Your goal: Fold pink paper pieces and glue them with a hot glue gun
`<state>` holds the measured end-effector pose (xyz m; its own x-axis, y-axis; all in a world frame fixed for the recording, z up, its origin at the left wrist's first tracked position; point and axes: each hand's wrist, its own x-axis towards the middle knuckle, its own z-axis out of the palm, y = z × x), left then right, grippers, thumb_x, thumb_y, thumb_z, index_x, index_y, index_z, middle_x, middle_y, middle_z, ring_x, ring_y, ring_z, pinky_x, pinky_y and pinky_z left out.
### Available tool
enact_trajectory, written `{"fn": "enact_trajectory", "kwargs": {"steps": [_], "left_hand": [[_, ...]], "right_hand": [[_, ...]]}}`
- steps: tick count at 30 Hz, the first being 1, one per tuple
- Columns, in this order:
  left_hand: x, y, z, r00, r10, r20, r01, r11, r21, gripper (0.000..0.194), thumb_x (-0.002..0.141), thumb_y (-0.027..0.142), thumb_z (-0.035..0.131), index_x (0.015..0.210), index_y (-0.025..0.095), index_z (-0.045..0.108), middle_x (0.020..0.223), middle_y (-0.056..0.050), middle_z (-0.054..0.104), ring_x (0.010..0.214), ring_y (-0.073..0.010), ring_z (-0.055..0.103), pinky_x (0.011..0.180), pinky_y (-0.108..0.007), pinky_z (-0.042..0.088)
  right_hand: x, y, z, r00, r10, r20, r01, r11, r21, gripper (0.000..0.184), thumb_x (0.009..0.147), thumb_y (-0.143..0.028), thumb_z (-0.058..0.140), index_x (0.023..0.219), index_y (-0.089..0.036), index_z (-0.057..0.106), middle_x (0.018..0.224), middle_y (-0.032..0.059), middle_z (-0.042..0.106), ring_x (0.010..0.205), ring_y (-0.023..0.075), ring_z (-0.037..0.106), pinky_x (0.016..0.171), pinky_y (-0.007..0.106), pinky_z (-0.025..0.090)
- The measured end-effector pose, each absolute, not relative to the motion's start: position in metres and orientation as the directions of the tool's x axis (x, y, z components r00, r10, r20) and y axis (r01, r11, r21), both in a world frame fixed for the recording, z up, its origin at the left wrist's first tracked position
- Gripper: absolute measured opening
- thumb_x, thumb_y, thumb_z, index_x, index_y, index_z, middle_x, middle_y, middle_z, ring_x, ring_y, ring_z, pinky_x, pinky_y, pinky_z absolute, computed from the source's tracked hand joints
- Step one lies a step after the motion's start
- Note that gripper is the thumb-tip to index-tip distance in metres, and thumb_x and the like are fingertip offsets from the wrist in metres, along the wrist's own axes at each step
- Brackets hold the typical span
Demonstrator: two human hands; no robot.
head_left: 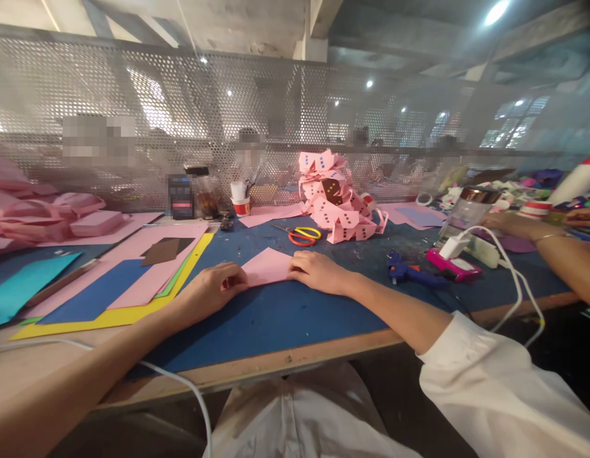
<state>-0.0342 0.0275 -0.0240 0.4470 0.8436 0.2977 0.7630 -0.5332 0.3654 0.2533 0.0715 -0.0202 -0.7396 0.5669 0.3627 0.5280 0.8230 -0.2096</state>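
Note:
A piece of pink paper (pixel 267 267) with a peaked far edge lies on the blue table mat (pixel 275 324) in front of me. My left hand (pixel 217 287) pinches its left corner, thumb and fingers curled together. On the right corner, my right hand (pixel 314 270) has its fingers bent down and closed on the paper. Just beyond the sheet rest scissors (pixel 304 236) with red and yellow handles. Behind them stands a pile of folded pink paper pieces (pixel 342 203) printed with dark dots.
Coloured sheets (pixel 98 289) are stacked on the left, near pink paper strips (pixel 37 213). A blue glue gun (pixel 414 272), a pink power block (pixel 453 264) with a white cable, and a clear jar (pixel 466 213) are on the right. A co-worker's arm (pixel 552 245) reaches in there.

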Motion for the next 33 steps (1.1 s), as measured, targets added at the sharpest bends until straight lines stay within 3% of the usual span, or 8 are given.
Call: {"fn": "enact_trajectory", "kwargs": {"steps": [18, 33], "left_hand": [[-0.026, 0.024, -0.014, 0.380, 0.898, 0.221, 0.822, -0.438, 0.365, 0.024, 0.087, 0.039, 0.052, 0.085, 0.019, 0.065, 0.081, -0.002, 0.065, 0.073, -0.0187, 0.057, 0.068, -0.028, 0.040], [-0.042, 0.034, -0.020, 0.348, 0.922, 0.171, 0.794, -0.386, 0.469, 0.029, 0.083, 0.047, 0.056, 0.088, 0.022, 0.070, 0.084, -0.003, 0.071, 0.077, -0.0216, 0.062, 0.070, -0.029, 0.044]], "right_hand": [[0.253, 0.078, -0.023, -0.622, 0.714, 0.320, 0.675, 0.697, -0.242, 0.025, 0.086, -0.041, 0.066, 0.078, -0.018, 0.062, 0.085, 0.0014, 0.066, 0.075, 0.0125, 0.058, 0.064, 0.023, 0.031], [0.254, 0.080, -0.021, -0.579, 0.764, 0.284, 0.715, 0.643, -0.273, 0.028, 0.083, -0.047, 0.067, 0.077, -0.019, 0.063, 0.084, 0.0009, 0.068, 0.072, 0.0127, 0.059, 0.061, 0.023, 0.030]]}}
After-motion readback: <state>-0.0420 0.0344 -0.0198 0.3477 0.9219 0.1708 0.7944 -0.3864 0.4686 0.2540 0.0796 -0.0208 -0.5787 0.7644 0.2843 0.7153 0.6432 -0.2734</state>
